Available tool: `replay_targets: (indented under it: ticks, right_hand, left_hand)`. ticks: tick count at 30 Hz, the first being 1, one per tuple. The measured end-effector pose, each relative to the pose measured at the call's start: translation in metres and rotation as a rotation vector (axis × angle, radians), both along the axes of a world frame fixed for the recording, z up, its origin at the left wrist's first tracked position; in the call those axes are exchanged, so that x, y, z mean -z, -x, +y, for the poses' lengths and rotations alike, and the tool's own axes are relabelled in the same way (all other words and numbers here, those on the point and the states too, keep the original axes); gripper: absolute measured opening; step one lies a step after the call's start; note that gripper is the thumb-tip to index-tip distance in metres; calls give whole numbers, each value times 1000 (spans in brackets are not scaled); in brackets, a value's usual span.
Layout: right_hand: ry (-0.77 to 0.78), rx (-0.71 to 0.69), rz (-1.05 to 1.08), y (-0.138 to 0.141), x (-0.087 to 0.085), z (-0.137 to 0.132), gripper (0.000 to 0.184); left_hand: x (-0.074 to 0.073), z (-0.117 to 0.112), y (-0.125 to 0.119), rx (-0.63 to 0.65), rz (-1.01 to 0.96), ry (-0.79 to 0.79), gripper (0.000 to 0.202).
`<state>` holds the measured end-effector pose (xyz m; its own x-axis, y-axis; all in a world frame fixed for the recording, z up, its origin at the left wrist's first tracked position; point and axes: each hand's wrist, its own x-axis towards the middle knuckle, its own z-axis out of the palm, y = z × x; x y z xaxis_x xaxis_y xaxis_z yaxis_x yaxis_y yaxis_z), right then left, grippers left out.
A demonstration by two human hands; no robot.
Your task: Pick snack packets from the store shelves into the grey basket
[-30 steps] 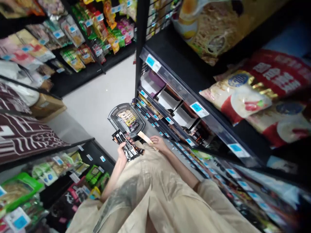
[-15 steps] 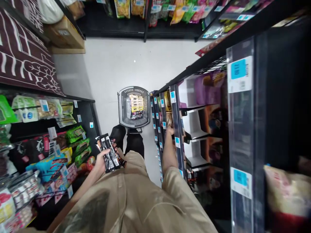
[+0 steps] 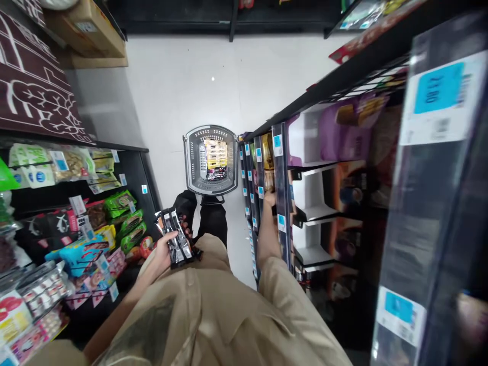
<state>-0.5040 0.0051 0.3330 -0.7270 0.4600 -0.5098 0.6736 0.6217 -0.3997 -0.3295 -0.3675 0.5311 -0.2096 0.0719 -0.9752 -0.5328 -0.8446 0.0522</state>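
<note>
My left hand is closed around several narrow, dark, shiny snack packets in front of my thigh. On the right, my right hand reaches between shelf levels, near brownish packets and a yellow-gold pack. Its fingers are hidden by the shelf goods and edge strip, so I cannot see whether it grips anything. A grey shopping basket stands on the floor just beyond my feet, with a stack of yellow and dark packets inside.
The right shelf has clear label strips, white and orange display boxes and a purple box. The left rack holds green snack bags and a blue bag. A cardboard box sits at upper left.
The view has shifted, so the right shelf looks closer and the far shelf sits higher in the picture. My left hand still holds the packets; my right hand remains in the shelf.
</note>
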Motion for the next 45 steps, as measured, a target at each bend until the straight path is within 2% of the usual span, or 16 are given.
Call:
replay_targets:
  ticks: [2,4,8,11,15,17,19,21,24,27,31,35,36,40,43,45]
  right_hand:
    - [-62,72,31,-9,-15,-19,32]
    - [9,97,111,-24,-33,-46,32]
    - [408,47,224,-69,-81,-113,33]
    - [623,-6,224,-99,-124,-161,45]
    - [948,-14,177,-112,-180,-201,58]
    - [957,-52,180,-109,-204,-212,55]
    - [844,-131,236,-105,-221,-221,51]
    - [755,-172,293,-102,-232,-230,55]
    - [855,-86,289,-103,-242,-247,57]
    - [1059,84,250,-111,-252,-261,58]
    - [1313,308,242,-132,-269,-273,56]
    - [1447,469,330,-154,-281,-285,34]
    - [1459,498,349,-158,-282,-288,34]
    - [1404,540,425,-172,-286,-297,55]
    - [1300,500,396,-182,-288,-295,62]
    - [1249,418,327,-190,-291,-292,60]
  left_hand:
    - [-1,1,12,17,59,10,46]
    - [-4,4,28,27,152,13,48]
    - [-14,9,64,72,351,-41,44]
    - [-23,7,86,170,405,-64,40]
    - [-36,2,104,339,476,-15,37]
    - [-42,-1,108,400,552,74,39]
    - [-48,-5,109,425,605,185,43]
    - [-54,-12,108,423,627,272,47]
    - [-62,-28,104,427,633,289,52]
    - [-70,-49,98,466,652,184,54]
    - [-79,-77,87,561,697,-40,53]
    - [-82,-94,78,648,700,-188,56]
    - [-82,-97,77,665,698,-208,60]
    - [-76,-101,72,744,708,-238,71]
    - [-69,-104,70,825,688,-223,60]
    - [-63,-105,71,878,651,-206,47]
